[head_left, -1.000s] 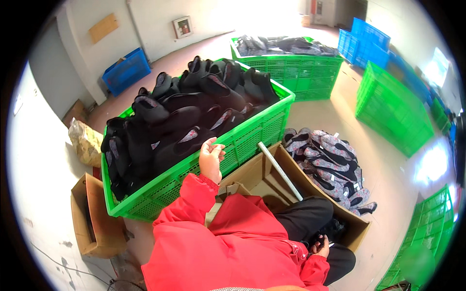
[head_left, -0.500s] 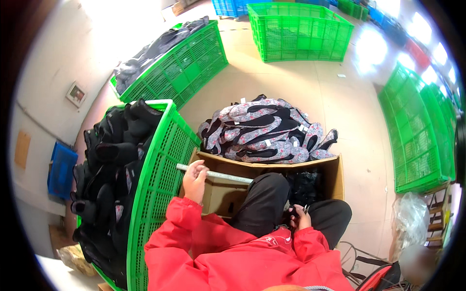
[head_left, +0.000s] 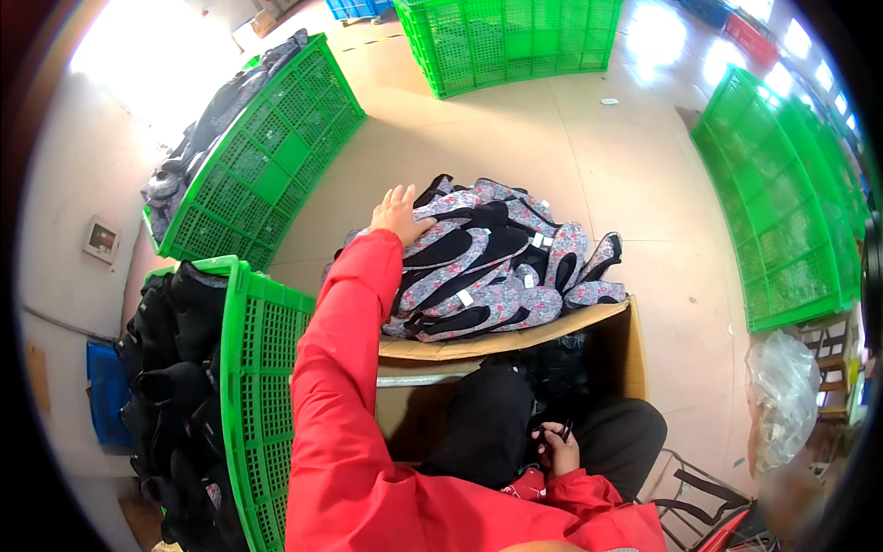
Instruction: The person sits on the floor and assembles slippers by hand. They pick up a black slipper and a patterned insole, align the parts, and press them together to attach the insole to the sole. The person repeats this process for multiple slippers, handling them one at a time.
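Observation:
A heaped pile of floral and black sewn fabric pieces (head_left: pixel 478 244), shaped like soft shoe uppers with small white tags, lies beyond the cardboard box (head_left: pixel 635 354). My left hand (head_left: pixel 399 217) reaches to the pile's far left side, fingers spread and palm down on the fabric. Close to my lap, my right hand (head_left: pixel 557 451) is closed around a small dark tool with a pointed tip; most of it is hidden by the fingers. A pale rod (head_left: pixel 418 379) lies across the box, partly covered by my sleeve and leg.
At my left stands a green mesh crate (head_left: pixel 269 368) full of black fabric pieces (head_left: pixel 179 386). Another loaded green crate (head_left: pixel 267 161) is farther left. More green crates stand ahead (head_left: pixel 510 46) and at right (head_left: pixel 777 202). Clear plastic wrap (head_left: pixel 782 396) sits beside a rack.
My left hand has gone from beside the pale rod forward onto the fabric pile, its arm now stretched out. My right hand stays by my lap with the small tool. The view has shifted.

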`<state>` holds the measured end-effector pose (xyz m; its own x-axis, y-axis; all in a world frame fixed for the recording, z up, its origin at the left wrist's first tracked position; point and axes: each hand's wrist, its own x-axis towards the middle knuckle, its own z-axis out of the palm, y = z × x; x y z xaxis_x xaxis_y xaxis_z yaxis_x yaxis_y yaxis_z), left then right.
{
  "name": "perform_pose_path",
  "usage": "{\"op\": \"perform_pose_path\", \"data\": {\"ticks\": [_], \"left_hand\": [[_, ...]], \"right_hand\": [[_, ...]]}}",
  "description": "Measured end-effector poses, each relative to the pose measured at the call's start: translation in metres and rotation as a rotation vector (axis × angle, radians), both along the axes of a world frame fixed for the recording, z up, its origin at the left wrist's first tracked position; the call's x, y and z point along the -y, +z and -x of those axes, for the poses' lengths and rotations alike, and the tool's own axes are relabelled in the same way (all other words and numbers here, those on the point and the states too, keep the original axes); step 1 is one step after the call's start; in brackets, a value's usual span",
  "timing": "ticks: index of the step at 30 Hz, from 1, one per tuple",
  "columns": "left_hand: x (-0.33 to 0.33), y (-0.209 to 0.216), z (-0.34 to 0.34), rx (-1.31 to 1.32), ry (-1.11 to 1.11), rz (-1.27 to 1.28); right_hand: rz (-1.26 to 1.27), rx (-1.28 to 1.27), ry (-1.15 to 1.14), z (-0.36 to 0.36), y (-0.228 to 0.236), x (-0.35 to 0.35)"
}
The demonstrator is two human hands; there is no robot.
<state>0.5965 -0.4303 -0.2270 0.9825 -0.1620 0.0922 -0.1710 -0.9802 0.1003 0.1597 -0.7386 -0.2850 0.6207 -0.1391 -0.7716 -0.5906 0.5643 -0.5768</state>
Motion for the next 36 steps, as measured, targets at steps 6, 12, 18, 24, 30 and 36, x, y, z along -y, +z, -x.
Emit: {"op": "perform_pose_path", "data": {"ticks": [6, 12, 18, 24, 30, 36], "left_hand": [[0.013, -0.052, -0.047, -0.440, 0.114, 0.003], [0.010, -0.061, -0.023, -0.440, 0.002, 0.069], [0.005, -0.065, 0.035, -0.393, -0.074, 0.102], [0.036, -0.036, 0.101, -0.247, -0.254, 0.083], [0.070, -0.042, 0.155, -0.172, -0.340, -0.073], [0.079, -0.091, 0.145, -0.105, -0.242, -0.038]], "right_hand": [[0.037, -0.045, -0.002, -0.009, -0.004, 0.000], [0.024, -0.028, 0.009, -0.012, -0.013, -0.006], [0.031, 0.002, 0.011, -0.015, -0.018, -0.011], [0.073, -0.043, 0.033, -0.016, -0.013, -0.010], [0.055, -0.083, 0.027, -0.020, 0.000, -0.012], [0.065, -0.105, 0.070, -0.018, -0.002, -0.010]]}}
